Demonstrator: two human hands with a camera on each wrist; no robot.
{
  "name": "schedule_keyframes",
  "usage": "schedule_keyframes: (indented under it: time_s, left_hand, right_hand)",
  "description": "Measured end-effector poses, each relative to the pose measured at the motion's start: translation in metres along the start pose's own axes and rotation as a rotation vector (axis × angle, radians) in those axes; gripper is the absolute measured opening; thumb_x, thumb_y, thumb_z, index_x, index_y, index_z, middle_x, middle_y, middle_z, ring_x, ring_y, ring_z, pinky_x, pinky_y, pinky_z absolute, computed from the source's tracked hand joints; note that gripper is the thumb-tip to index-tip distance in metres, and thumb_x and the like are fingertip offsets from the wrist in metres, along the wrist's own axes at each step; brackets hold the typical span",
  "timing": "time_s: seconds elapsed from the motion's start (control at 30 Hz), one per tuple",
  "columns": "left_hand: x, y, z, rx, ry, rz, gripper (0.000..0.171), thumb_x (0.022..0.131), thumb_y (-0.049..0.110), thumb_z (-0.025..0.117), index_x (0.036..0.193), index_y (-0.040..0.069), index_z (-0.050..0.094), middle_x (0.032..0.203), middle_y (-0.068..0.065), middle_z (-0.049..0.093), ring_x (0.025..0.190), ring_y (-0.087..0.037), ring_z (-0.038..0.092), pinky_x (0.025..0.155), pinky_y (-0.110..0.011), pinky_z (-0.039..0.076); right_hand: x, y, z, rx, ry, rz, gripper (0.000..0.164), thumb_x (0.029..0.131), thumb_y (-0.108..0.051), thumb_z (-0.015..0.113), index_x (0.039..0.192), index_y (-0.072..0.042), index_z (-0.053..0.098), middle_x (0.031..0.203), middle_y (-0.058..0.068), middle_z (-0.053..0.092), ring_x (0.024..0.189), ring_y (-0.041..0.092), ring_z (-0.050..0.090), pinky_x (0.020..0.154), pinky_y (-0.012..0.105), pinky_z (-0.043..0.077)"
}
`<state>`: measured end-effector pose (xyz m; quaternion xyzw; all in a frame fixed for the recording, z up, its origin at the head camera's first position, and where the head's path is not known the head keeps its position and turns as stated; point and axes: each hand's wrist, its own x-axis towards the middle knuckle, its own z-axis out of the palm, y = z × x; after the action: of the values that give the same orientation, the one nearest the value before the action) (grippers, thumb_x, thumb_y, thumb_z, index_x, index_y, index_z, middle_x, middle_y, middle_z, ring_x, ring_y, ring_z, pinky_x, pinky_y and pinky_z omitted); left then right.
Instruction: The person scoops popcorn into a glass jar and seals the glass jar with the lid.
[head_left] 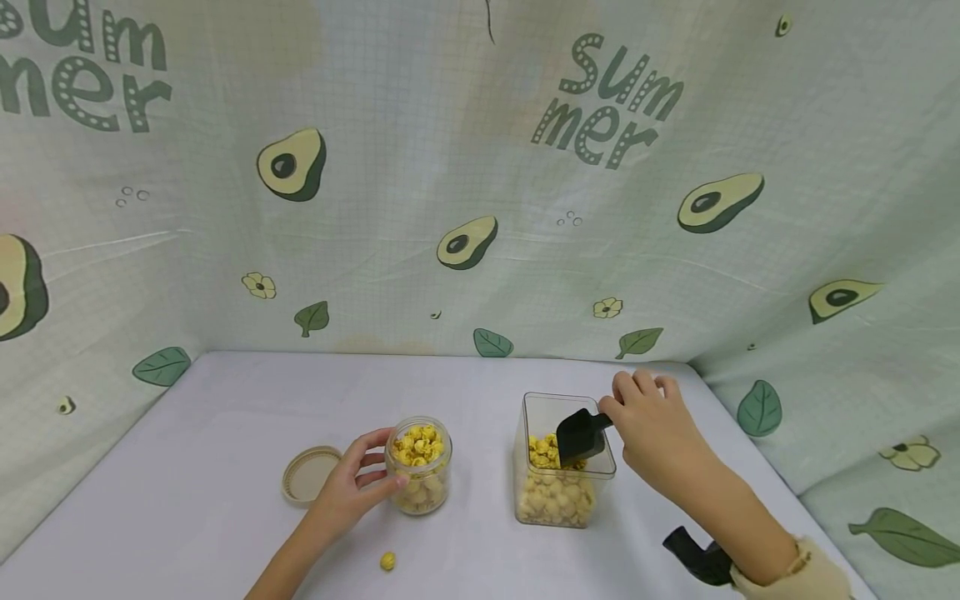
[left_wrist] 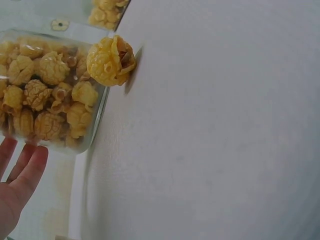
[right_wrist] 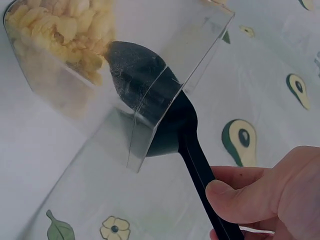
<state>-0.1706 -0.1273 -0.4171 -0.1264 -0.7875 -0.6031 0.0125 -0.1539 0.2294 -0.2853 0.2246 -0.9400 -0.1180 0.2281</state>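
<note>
On the left, a round clear jar full of yellow popcorn stands upright on the table. My left hand holds its left side, thumb in front and fingers spread behind. The left wrist view shows fingertips against the jar's wall. My right hand grips the handle of a black scoop between thumb and fingers. Its blade dips into a clear square container, tilted down and touching the popcorn inside. The container is about half filled.
A beige ring-shaped lid lies left of the jar, partly behind the left hand. One loose popcorn piece sits on the white table in front of the jar. A patterned cloth hangs behind and at both sides.
</note>
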Motion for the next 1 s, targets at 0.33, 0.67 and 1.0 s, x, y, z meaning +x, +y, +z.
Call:
schedule_keyframes:
  time_s: [0.33, 0.67, 1.0]
  left_hand:
    - [0.001, -0.002, 0.0, 0.002, 0.008, 0.001, 0.062, 0.08, 0.017, 0.073, 0.134, 0.01, 0.042, 0.137, -0.009, 0.044, 0.112, -0.019, 0.048, 0.093, -0.025, 0.049]
    - [0.002, -0.003, -0.001, 0.007, 0.014, -0.002, 0.062, 0.08, 0.017, 0.073, 0.134, 0.012, 0.042, 0.137, -0.008, 0.044, 0.109, -0.014, 0.049, 0.092, -0.022, 0.049]
    - [0.002, -0.004, -0.001, 0.0, 0.008, 0.001, 0.061, 0.08, 0.017, 0.073, 0.133, 0.013, 0.042, 0.137, -0.008, 0.043, 0.11, -0.014, 0.049, 0.093, -0.022, 0.049]
  right_hand:
    - [0.006, -0.013, 0.01, -0.094, -0.025, -0.076, 0.034, 0.056, -0.004, 0.08, 0.083, -0.008, 0.06, 0.088, 0.007, 0.043, 0.088, 0.027, 0.042, 0.081, 0.048, 0.04]
    - [0.006, -0.015, 0.025, 0.083, -0.056, -0.079, 0.021, 0.07, 0.001, 0.074, 0.082, -0.015, 0.07, 0.078, -0.004, 0.044, 0.079, 0.018, 0.042, 0.082, 0.046, 0.042]
    - [0.005, -0.005, 0.019, 0.207, -0.047, -0.037, 0.022, 0.073, -0.006, 0.075, 0.091, -0.018, 0.072, 0.09, -0.002, 0.056, 0.086, 0.018, 0.048, 0.083, 0.048, 0.042]
